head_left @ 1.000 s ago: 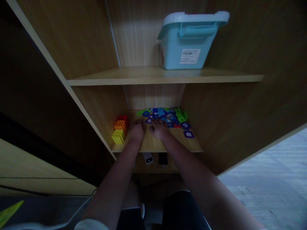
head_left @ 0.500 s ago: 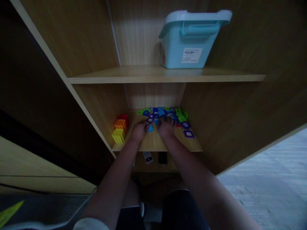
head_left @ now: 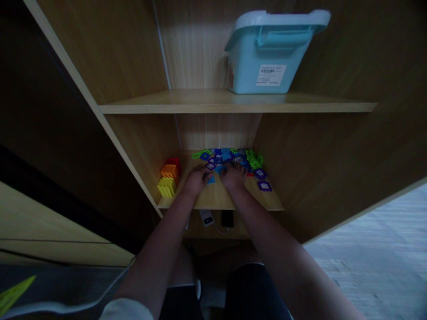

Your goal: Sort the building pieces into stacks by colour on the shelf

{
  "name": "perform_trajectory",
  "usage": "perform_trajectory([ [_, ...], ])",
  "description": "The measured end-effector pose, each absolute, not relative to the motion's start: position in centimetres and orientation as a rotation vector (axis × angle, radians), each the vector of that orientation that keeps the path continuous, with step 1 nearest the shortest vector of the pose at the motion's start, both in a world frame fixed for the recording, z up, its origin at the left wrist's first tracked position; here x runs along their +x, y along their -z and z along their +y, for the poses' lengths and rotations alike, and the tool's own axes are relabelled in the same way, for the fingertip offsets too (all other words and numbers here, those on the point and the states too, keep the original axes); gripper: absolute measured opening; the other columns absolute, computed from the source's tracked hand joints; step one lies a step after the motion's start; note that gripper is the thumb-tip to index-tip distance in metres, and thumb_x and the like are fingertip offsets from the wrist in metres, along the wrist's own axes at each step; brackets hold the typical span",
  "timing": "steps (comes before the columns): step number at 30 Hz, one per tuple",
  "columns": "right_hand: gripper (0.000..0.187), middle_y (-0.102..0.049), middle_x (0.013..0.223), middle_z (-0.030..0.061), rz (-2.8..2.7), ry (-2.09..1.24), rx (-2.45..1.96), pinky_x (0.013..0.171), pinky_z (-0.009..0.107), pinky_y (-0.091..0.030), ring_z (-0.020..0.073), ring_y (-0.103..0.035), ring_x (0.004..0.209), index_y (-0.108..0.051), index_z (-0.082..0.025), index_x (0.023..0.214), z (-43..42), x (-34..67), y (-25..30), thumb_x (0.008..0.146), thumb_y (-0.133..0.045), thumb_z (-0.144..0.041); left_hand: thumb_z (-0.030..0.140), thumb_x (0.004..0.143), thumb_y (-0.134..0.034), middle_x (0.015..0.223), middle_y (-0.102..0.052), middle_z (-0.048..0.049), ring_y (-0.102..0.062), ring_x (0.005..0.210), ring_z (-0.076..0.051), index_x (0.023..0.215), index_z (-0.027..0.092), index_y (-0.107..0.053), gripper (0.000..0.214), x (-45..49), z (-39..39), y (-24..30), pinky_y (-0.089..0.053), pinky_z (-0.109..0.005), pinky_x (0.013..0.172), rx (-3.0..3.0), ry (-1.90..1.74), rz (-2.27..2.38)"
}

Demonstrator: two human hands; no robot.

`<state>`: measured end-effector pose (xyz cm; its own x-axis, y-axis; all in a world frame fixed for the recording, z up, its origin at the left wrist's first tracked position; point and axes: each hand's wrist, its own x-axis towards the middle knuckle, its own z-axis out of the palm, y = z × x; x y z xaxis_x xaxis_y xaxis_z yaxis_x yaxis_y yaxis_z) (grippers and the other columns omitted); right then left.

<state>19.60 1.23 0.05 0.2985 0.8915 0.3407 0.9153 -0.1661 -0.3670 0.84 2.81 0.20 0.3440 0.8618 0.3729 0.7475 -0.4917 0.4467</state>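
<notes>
Both hands rest on the lower wooden shelf (head_left: 273, 205) among flat plastic interlocking tiles. My left hand (head_left: 195, 179) is curled, its fingertips pinching a light blue tile (head_left: 211, 179). Close beside it, my right hand (head_left: 233, 176) lies knuckles up at the edge of the scattered blue, purple and green tiles (head_left: 233, 158), fingers bent down onto them. What the right fingers hold is hidden. A purple tile (head_left: 264, 186) lies apart to the right.
Neat stacks of yellow (head_left: 166, 187), orange (head_left: 170, 170) and red (head_left: 173, 162) tiles stand at the shelf's left. A light blue lidded bin (head_left: 270, 51) sits on the upper shelf (head_left: 167, 106). A small white device (head_left: 206, 218) and a dark one (head_left: 227, 218) lie below.
Both hands slid a little deeper into the shelf toward the tile pile. A light blue tile has appeared between them, at the left fingertips. The view tilted slightly.
</notes>
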Motion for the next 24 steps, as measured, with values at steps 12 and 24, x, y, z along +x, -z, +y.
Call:
perform_trajectory([
  [12, 0.044, -0.061, 0.153, 0.0193, -1.635, 0.065, -1.986, 0.119, 0.057, -0.037, 0.0389, -0.052, 0.140, -0.071, -0.018, 0.140, 1.17, 19.98, -0.42, 0.100, -0.054, -0.024, 0.018, 0.105, -0.052, 0.122, -0.079, -0.0139, -0.071, 0.115, -0.027, 0.112, 0.016, -0.079, 0.028, 0.86, 3.17, 0.02, -0.054, -0.042, 0.111, 2.461, -0.909, 1.545],
  [24, 0.021, -0.073, 0.132, 0.0109, -1.961, 0.075, -1.647, 0.106, 0.051, -0.046, 0.0362, -0.059, 0.127, -0.083, -0.026, 0.106, 1.56, 19.94, 0.44, 0.096, -0.066, -0.030, 0.004, 0.089, -0.057, 0.111, -0.079, -0.0122, -0.070, 0.111, -0.026, 0.094, 0.019, -0.084, 0.031, 0.33, 3.54, 0.20, -0.052, -0.040, 0.111, 2.288, -0.918, 1.630],
])
